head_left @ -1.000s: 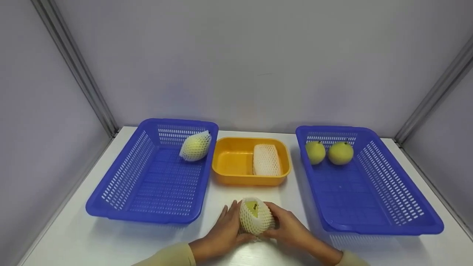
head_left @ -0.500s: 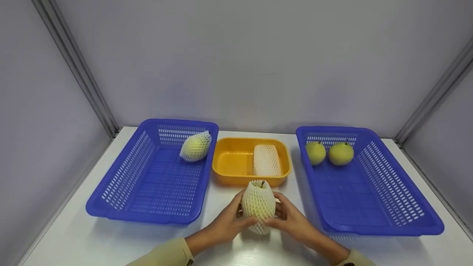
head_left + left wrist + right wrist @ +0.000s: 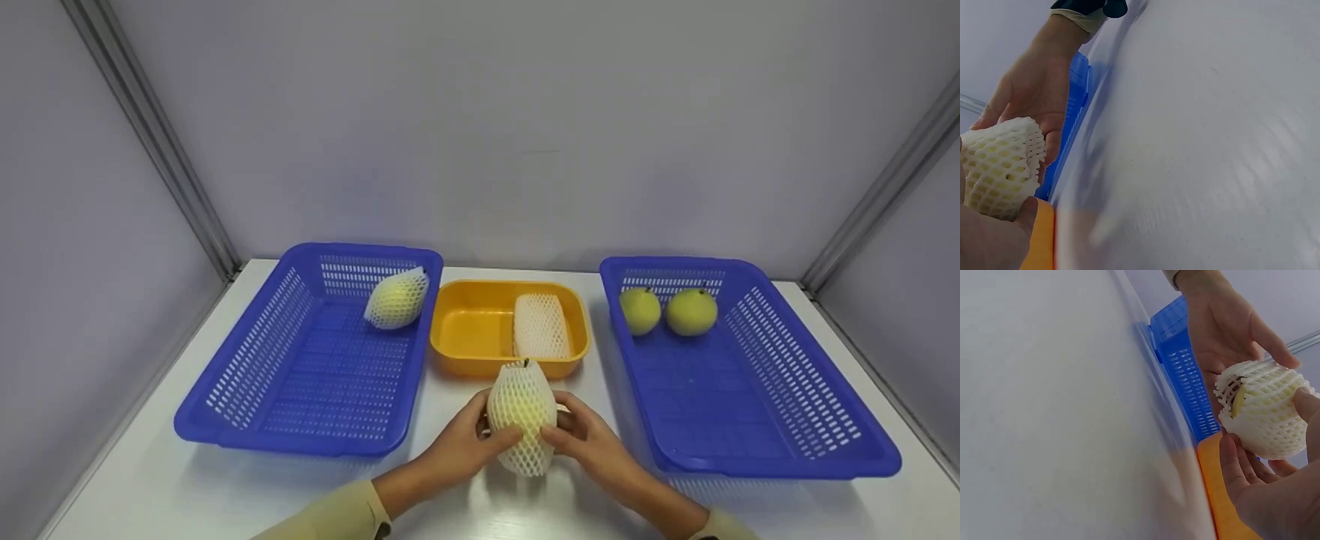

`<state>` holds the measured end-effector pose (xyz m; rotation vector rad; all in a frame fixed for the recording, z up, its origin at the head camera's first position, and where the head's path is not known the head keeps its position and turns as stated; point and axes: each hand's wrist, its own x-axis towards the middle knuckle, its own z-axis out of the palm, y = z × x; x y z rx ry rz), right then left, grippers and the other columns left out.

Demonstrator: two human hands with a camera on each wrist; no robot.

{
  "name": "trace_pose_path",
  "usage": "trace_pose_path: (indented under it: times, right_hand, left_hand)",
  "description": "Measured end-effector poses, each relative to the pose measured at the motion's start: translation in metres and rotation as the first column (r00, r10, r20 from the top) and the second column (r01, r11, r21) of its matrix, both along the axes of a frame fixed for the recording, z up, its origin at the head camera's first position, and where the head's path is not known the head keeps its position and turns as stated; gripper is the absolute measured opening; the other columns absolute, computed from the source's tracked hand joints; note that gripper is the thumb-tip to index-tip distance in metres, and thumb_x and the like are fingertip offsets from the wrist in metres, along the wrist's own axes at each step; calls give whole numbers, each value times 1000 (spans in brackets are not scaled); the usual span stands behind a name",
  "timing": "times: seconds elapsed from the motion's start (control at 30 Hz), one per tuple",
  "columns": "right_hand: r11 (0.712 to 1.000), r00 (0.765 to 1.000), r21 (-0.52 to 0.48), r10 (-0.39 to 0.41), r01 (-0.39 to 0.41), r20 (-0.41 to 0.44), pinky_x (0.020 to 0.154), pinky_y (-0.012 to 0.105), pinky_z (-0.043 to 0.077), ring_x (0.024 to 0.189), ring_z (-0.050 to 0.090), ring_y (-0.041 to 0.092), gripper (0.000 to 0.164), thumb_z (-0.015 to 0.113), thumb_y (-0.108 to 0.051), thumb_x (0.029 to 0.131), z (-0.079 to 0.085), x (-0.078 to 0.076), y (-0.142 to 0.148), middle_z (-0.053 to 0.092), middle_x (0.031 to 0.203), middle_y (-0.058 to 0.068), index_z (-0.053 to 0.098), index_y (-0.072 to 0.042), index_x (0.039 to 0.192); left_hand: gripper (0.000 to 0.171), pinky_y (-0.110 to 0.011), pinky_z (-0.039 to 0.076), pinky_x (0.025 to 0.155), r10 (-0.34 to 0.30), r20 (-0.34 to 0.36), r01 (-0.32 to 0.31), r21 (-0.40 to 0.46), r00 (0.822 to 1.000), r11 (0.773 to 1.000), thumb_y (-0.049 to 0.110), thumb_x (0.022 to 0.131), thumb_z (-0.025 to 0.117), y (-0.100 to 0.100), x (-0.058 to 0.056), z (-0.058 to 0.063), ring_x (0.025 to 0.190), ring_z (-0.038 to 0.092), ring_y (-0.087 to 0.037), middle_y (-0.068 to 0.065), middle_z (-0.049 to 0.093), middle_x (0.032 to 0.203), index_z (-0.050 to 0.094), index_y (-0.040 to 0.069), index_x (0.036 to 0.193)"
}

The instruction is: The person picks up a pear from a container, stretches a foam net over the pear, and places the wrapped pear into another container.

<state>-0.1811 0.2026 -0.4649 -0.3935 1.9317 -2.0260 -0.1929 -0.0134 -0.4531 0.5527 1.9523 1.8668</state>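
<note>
A yellow-green pear (image 3: 523,412) in a white foam net sleeve is held up in front of me, its dark stem poking out of the net's top. My left hand (image 3: 454,448) grips its left side, thumb across the front and fingers behind. From the other side my right hand (image 3: 600,454) holds it the same way. In the right wrist view, the open lower end of the foam net (image 3: 1275,413) shows some bare pear skin inside. The left wrist view shows the net's meshed end (image 3: 1008,163) between both hands.
Just beyond the hands stands an orange bin (image 3: 472,330) with white foam nets (image 3: 540,326) inside. The left blue basket (image 3: 300,442) holds a netted pear (image 3: 397,300). Two bare pears (image 3: 691,311) lie in the right blue basket (image 3: 772,465). A grey wall (image 3: 480,150) rises behind.
The netted pear has been raised off its earlier low spot and turned from stem-toward-me to upright. Both hands have shifted with it, thumbs now on its front. Baskets and bin are unchanged.
</note>
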Motion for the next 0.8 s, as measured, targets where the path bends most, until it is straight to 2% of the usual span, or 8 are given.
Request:
trace_pose_path:
  times: [0.4,0.6,0.8]
  right_hand:
    - [1000,1000,13,-19,19,18,85,40,49,106,58,26,48,55,-17,95,1,0,-2,58,121,17,34,-2,137]
    - [997,997,12,-72,73,-33,83,36,50,110,53,24,50,55,-15,95,5,3,-5,50,128,15,33,-3,139]
    - [988,984,-26,-156,154,-91,91,33,47,119,47,25,55,59,-11,92,7,7,-10,45,134,18,31,-4,139]
  left_hand:
    - [65,-36,50,88,85,-31,-87,-66,996,994,36,89,63,3,-1,3,110,53,-22,-12,50,126,35,3,138]
    - [60,-34,51,85,118,-23,-119,-30,993,992,34,88,65,5,0,6,107,55,-21,-10,54,121,40,5,134]
    - [62,-33,50,88,130,-18,-129,23,991,991,38,87,66,10,1,7,108,54,-20,-9,53,120,40,5,131]
